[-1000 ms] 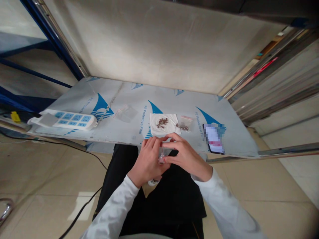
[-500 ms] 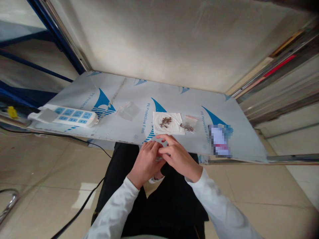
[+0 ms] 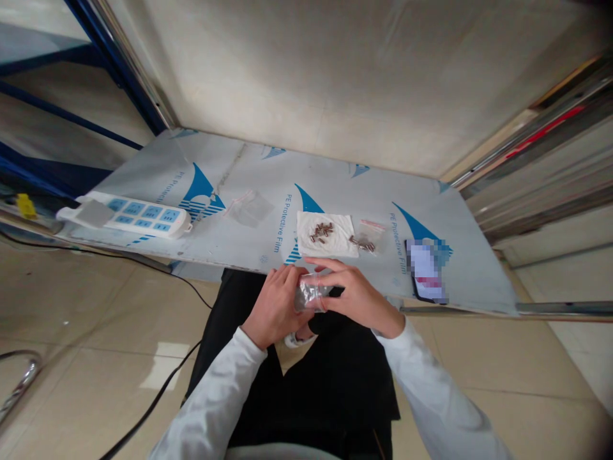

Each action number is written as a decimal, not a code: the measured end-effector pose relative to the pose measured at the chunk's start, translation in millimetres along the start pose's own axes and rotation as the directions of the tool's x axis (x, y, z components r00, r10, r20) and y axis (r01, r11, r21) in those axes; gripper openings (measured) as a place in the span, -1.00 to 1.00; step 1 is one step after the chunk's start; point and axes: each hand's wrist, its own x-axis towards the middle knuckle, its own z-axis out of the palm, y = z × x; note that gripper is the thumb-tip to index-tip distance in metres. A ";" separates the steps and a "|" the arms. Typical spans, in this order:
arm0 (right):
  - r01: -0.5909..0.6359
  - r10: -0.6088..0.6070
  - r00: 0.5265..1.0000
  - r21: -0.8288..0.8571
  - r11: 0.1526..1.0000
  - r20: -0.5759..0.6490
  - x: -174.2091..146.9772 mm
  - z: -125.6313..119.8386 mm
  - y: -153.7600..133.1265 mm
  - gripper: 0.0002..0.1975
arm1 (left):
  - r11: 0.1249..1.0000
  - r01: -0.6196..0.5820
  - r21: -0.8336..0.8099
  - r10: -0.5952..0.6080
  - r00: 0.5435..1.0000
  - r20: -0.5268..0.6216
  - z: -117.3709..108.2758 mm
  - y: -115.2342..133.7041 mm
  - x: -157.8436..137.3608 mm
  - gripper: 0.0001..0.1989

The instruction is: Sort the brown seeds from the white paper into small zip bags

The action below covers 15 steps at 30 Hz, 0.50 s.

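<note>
One clear plastic bag is held just off the near edge of the table, the left hand gripping its left side, the right hand's curved fingers pinching its right. Farther, small metal pins lie on white cloth.

A table bears power strip, bags, cloth and phone.

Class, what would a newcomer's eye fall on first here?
First, the left hand and right hand, holding a clear bag between them at the near edge of the table. Beyond, small brownish pieces lie on a white sheet. A white power strip stands out at the table's left end.
</note>
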 end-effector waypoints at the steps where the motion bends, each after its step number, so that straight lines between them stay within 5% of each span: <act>1: 0.005 -0.005 1.000 0.013 1.000 0.001 0.1 0.2 -1.0 -0.66 | 1.000 -0.002 -0.015 0.002 1.000 -0.007 -1.5 3.4 0.8 -0.50; 5: -0.027 0.027 1.000 -0.048 0.998 -0.008 -1.0 7.9 -12.0 -0.87 | 0.994 -0.016 -0.107 0.010 0.998 -0.057 -4.2 19.7 3.9 -0.38; 9: 0.004 -0.006 1.000 -0.057 0.998 -0.026 0.1 7.6 -15.2 -0.89 | 0.988 0.011 -0.153 -0.031 0.991 -0.127 3.3 23.6 5.8 -0.62; 12: -0.028 0.018 0.977 -0.041 0.999 -0.212 13.4 -0.8 10.7 -0.85 | 0.982 0.095 -0.164 -0.127 0.971 -0.202 9.7 16.9 4.2 -0.73; 15: -0.234 0.125 0.890 -0.204 0.950 -0.438 38.0 -4.0 55.0 -0.84 | 0.968 0.161 -0.192 -0.206 0.947 -0.246 12.8 9.8 0.7 -0.74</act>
